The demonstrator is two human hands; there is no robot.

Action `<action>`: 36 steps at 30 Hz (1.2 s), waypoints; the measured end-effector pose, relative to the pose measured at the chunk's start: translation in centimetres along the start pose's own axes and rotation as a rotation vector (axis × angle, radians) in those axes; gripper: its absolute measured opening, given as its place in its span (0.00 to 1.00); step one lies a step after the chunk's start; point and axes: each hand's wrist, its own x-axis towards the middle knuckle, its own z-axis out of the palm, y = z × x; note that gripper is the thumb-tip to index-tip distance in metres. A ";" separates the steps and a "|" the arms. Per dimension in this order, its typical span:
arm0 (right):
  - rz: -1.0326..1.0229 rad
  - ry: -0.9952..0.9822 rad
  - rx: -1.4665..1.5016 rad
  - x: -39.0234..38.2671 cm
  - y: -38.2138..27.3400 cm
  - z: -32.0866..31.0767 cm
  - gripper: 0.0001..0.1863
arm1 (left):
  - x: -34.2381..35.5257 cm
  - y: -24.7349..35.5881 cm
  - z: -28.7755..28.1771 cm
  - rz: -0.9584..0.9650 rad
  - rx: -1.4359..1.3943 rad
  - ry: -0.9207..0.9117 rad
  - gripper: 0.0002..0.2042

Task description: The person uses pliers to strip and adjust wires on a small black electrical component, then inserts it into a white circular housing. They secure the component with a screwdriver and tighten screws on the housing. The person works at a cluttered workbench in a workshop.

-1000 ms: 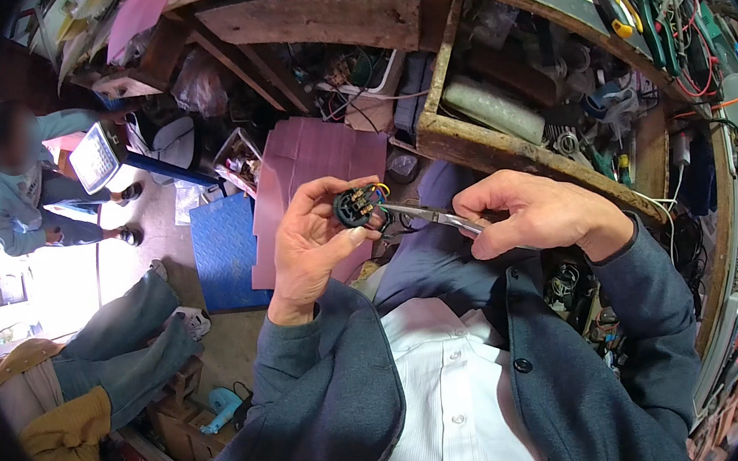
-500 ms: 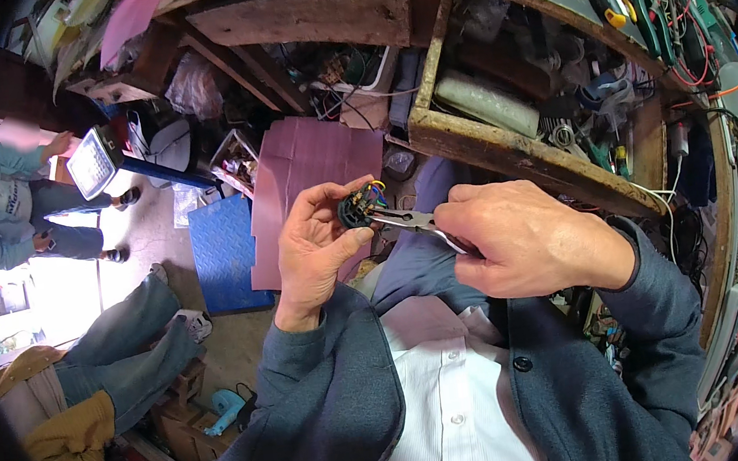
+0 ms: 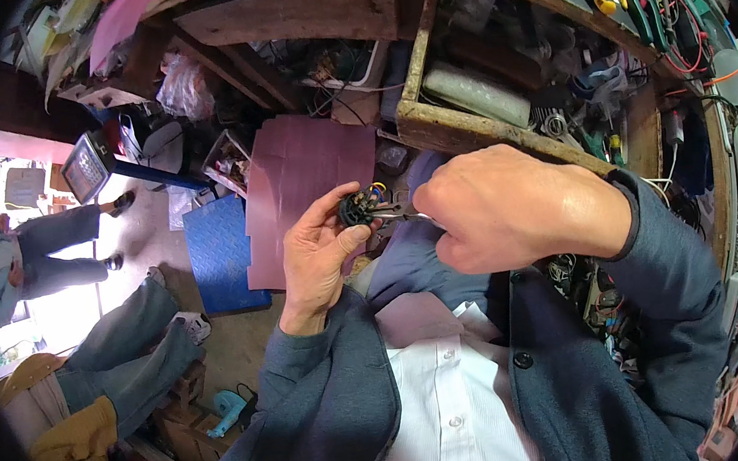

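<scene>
My left hand (image 3: 319, 267) holds a small round black electrical component (image 3: 354, 210) with brass terminals and short coloured wires between its thumb and fingers. My right hand (image 3: 519, 207) is closed on a pair of metal pliers (image 3: 399, 216), its back turned to the camera and covering most of the handles. The pliers' jaws reach to the right side of the component; whether they grip a wire or terminal is too small to tell. Both hands are above my lap, in front of a pink folded sheet (image 3: 287, 176).
A cluttered wooden workbench (image 3: 292, 13) with tools and cables curves along the front and right. A blue textured sheet (image 3: 224, 264) lies on the floor. A person (image 3: 56, 250) stands at the left; another person's jeans-clad legs (image 3: 126, 355) are at lower left.
My right hand has turned over and risen, now hiding more of the pliers. My left hand still holds the component. The standing person has shifted down and left in the view.
</scene>
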 end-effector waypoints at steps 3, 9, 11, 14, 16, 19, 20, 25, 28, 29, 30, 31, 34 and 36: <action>0.032 -0.047 -0.008 0.4 -0.4 -0.6 0.12 | -0.2 -0.3 -0.2 -0.031 0.008 0.037 0.26; 0.019 -0.031 -0.036 0.7 -0.6 -0.6 0.12 | -0.2 -0.7 -0.1 0.025 -0.007 0.047 0.27; 0.022 -0.036 -0.028 0.7 -0.7 -0.6 0.11 | -0.3 -0.6 -0.3 0.013 -0.006 0.032 0.27; 0.041 -0.065 -0.020 0.7 -0.9 -0.8 0.11 | -0.4 -0.6 -0.3 -0.005 -0.009 0.019 0.27; 0.045 -0.078 -0.017 0.6 -1.0 -0.9 0.11 | -0.4 -0.7 -0.3 -0.003 -0.022 0.009 0.26; 0.045 -0.092 -0.013 0.6 -1.1 -0.8 0.11 | -0.5 -1.0 -0.3 0.014 -0.047 -0.018 0.26; 0.056 -0.104 -0.009 0.7 -1.2 -0.8 0.11 | -0.5 -1.0 -0.4 0.013 -0.049 -0.030 0.26; 0.069 -0.142 -0.013 0.8 -1.4 -0.7 0.11 | -0.8 -1.1 -0.5 0.018 -0.040 -0.035 0.25; 0.060 -0.134 -0.020 0.9 -1.3 -0.5 0.11 | -0.9 -1.0 -0.3 0.016 -0.033 -0.028 0.25; 0.049 -0.119 -0.023 0.9 -1.2 -0.2 0.11 | -0.9 -1.1 -0.3 0.013 -0.022 -0.028 0.25; 0.038 -0.104 -0.026 1.0 -1.1 0.2 0.11 | -0.9 -1.1 -0.3 0.009 -0.011 -0.027 0.25; 0.036 -0.084 -0.030 1.0 -0.9 0.5 0.11 | -0.8 -1.2 -0.3 0.005 -0.018 -0.014 0.26; 0.041 -0.035 -0.035 1.3 -0.8 1.0 0.11 | -0.5 -1.7 -0.5 -0.001 -0.036 0.026 0.26; 0.058 -0.015 -0.031 1.4 -0.8 1.1 0.11 | 0.0 -2.0 -0.7 0.002 -0.045 0.056 0.26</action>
